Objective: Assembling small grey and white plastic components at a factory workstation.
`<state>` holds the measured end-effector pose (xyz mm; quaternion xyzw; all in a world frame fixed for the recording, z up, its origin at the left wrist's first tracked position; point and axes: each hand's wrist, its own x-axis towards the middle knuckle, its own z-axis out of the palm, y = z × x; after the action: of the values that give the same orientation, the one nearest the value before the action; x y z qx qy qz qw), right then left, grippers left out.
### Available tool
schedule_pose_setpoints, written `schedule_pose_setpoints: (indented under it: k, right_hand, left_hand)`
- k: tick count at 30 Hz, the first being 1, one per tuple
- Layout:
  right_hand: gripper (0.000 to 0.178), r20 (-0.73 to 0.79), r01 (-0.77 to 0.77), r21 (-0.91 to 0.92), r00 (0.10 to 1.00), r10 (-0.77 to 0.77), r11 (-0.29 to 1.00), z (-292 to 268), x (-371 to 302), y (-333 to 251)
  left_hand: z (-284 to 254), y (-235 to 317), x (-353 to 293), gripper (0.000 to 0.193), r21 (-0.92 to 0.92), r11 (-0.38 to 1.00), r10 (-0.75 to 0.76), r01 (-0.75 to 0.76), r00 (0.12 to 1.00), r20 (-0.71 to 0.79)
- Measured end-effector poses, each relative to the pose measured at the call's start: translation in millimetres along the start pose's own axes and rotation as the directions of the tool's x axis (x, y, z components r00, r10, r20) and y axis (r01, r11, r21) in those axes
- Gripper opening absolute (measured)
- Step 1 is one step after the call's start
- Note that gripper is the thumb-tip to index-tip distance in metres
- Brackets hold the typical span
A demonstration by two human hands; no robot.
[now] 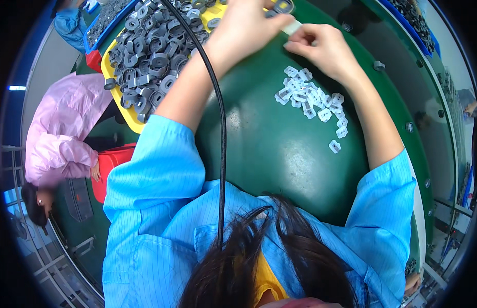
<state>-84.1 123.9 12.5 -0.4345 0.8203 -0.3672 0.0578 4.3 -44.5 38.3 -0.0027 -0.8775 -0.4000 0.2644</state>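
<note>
Left hand (244,28): holds grey part (283,6), twelve o'clock.
Right hand (323,49): narrow pinch at pale strip (292,27), one o'clock.
White pieces (313,96): piled, two o'clock.

- Person in pink coat (66,115) was at left, hand at red plastic object (117,158)
- Dark box (78,199) sat near them
- Second person, in blue (70,28), upper left, near blue tray (112,29) of grey parts
- Another blue tray (409,33), upper right, held dark parts
</note>
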Motion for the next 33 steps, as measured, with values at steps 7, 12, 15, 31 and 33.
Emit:
schedule_pose_setpoints:
  k: [7,12,15,31,33]
  right_hand:
    - [0.023,-0.157,-0.121,0.506,0.961,0.229,0.854,-37.3,-46.1,4.1]
    - [0.021,-0.283,0.051,-0.061,0.957,-0.067,0.997,-27.5,-52.7,0.2]
    - [0.018,-0.176,-0.049,0.153,0.981,0.076,0.987,-30.6,-51.0,6.9]
    - [0.02,0.099,-0.229,0.595,0.972,0.213,0.77,-33.1,-50.4,21.6]
    - [0.022,0.178,-0.299,0.626,0.954,0.242,0.72,-36.0,-49.3,23.1]
  left_hand:
    - [41.2,19.1,-19.9,0.033,-0.217,0.964,-0.121,0.151,0.982,0.147]
    - [56.5,14.0,-29.6,0.034,-0.222,0.975,0.031,0.002,0.989,0.144]
    - [60.0,9.6,-31.6,0.037,-0.156,0.984,0.102,-0.082,0.987,0.127]
    - [58.9,15.5,-38.4,0.034,-0.061,0.942,0.334,-0.329,0.932,0.14]
    - [59.9,8.9,-35.5,0.035,-0.075,0.934,0.358,-0.35,0.921,0.156]
